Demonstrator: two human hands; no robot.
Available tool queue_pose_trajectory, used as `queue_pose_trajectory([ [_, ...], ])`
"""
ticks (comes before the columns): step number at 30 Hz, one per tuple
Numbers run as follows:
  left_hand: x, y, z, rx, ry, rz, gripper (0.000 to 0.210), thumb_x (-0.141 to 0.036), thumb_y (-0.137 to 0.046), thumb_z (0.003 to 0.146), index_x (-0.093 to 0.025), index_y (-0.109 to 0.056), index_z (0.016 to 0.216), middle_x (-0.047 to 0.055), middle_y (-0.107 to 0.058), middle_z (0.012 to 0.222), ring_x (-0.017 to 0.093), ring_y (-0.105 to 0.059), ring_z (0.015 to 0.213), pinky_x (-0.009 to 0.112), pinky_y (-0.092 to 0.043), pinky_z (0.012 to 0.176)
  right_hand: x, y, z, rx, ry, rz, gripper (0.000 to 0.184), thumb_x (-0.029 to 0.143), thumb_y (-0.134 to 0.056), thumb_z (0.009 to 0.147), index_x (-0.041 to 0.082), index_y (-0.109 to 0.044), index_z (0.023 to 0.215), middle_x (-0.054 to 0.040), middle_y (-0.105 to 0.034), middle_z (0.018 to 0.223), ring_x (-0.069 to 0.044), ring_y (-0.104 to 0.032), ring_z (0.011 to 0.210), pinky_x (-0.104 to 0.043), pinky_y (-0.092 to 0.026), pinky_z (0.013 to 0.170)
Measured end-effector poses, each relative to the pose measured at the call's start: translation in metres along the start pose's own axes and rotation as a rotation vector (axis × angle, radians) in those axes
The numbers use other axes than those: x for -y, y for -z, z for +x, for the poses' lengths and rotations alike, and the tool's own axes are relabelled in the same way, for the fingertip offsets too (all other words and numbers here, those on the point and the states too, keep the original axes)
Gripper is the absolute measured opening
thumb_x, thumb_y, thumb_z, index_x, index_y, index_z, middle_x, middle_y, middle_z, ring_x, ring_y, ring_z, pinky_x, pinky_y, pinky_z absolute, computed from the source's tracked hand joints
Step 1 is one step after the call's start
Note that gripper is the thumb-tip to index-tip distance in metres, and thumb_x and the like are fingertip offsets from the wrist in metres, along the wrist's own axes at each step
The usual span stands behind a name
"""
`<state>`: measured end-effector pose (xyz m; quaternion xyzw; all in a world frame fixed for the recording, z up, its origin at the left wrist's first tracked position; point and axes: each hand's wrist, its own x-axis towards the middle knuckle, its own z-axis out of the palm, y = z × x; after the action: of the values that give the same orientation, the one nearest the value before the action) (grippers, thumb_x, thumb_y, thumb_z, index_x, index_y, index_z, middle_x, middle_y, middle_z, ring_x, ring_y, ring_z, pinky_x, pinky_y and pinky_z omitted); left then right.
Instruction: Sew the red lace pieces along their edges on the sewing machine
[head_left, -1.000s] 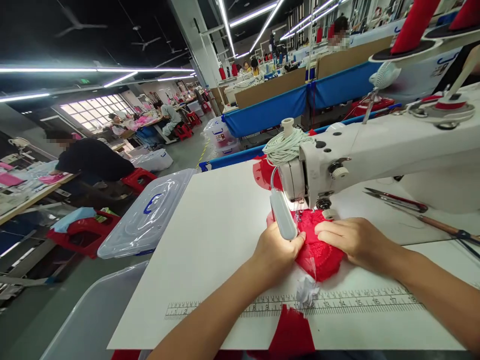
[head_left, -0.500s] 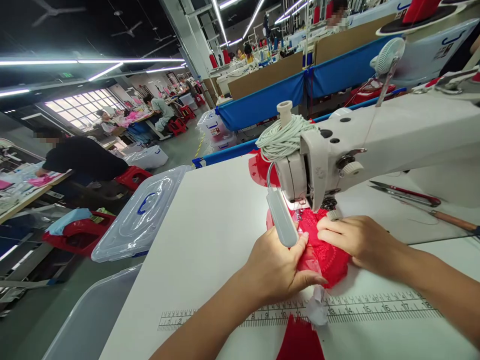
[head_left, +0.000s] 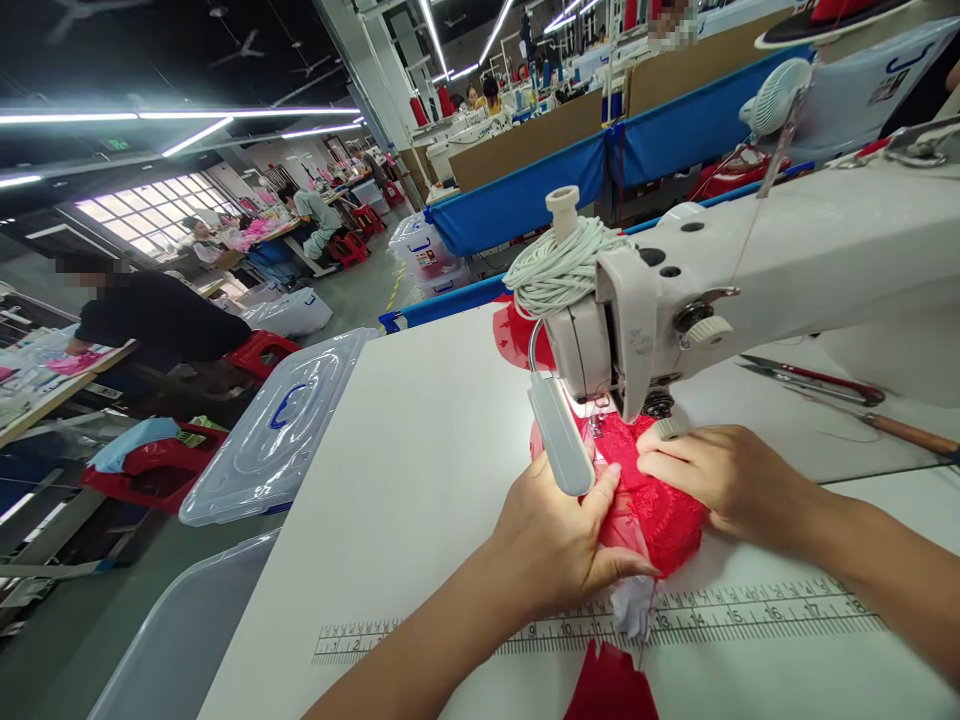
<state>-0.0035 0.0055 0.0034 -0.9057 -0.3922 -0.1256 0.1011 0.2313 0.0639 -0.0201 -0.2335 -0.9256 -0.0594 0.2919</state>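
Red lace fabric lies bunched under the needle area of a white sewing machine, its sheer part at the left. My left hand rests flat on the sheer part, thumb and forefinger spread over it, partly behind a small grey lamp. On the right edge of the lace, my right hand has its fingers curled and pinching the cloth. A whitish scrap hangs below the lace over the printed ruler. Nearer me lies a dark red cloth piece.
Thread snips and a wooden-handled tool lie right of the machine. Behind the needle head is more red fabric. A lidded clear bin stands left of the table. Co-workers sit farther off.
The dark red piece and the whitish scrap at the front have shifted slightly. The lace has moved a little under my hands, which keep nearly the same pose. The view has tilted slightly.
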Motion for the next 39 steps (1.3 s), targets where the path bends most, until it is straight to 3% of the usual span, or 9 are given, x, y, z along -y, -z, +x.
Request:
queue_pose_trajectory([
  [11, 0.0, 0.002, 0.001, -0.03, 0.003, 0.016, 0.084, -0.07, -0.013, 0.1, -0.013, -0.069, 0.126, 0.016, -0.07, 0.124, 0.029, -0.067, 0.101, 0.042, -0.056, 0.085, 0.0, -0.008, -0.009, -0.012, -0.042, 0.024, 0.037, -0.005, -0.04, 0.063, 0.02, -0.058, 0.082, -0.0018, -0.061, 0.073, -0.016, -0.046, 0.058, -0.033, -0.028, 0.052],
  [24, 0.003, -0.002, 0.0, -0.036, 0.008, 0.03, 0.084, -0.071, -0.013, 0.099, -0.014, -0.067, 0.129, 0.017, -0.068, 0.125, 0.033, -0.065, 0.107, 0.045, -0.056, 0.086, 0.0, -0.007, -0.005, 0.015, -0.074, 0.03, 0.028, -0.004, -0.042, 0.069, 0.023, -0.049, 0.076, 0.0008, -0.051, 0.068, -0.016, -0.042, 0.056, -0.031, -0.025, 0.051],
  [32, -0.002, -0.003, -0.001, -0.029, 0.014, 0.086, 0.082, -0.075, -0.023, 0.097, -0.013, -0.065, 0.131, 0.019, -0.067, 0.124, 0.033, -0.065, 0.106, 0.045, -0.055, 0.085, 0.001, -0.004, -0.003, 0.036, -0.067, 0.008, 0.027, -0.003, -0.042, 0.071, 0.022, -0.049, 0.075, 0.0001, -0.054, 0.07, -0.016, -0.046, 0.054, -0.031, -0.024, 0.05],
  [39, 0.007, 0.005, 0.003, -0.036, -0.007, 0.051, 0.076, -0.074, -0.025, 0.097, -0.018, -0.068, 0.125, 0.016, -0.069, 0.12, 0.031, -0.063, 0.107, 0.048, -0.049, 0.096, 0.001, -0.002, -0.003, 0.057, -0.051, 0.01, 0.027, -0.004, -0.044, 0.071, 0.022, -0.05, 0.078, -0.0014, -0.059, 0.076, -0.016, -0.05, 0.058, -0.03, -0.028, 0.051],
])
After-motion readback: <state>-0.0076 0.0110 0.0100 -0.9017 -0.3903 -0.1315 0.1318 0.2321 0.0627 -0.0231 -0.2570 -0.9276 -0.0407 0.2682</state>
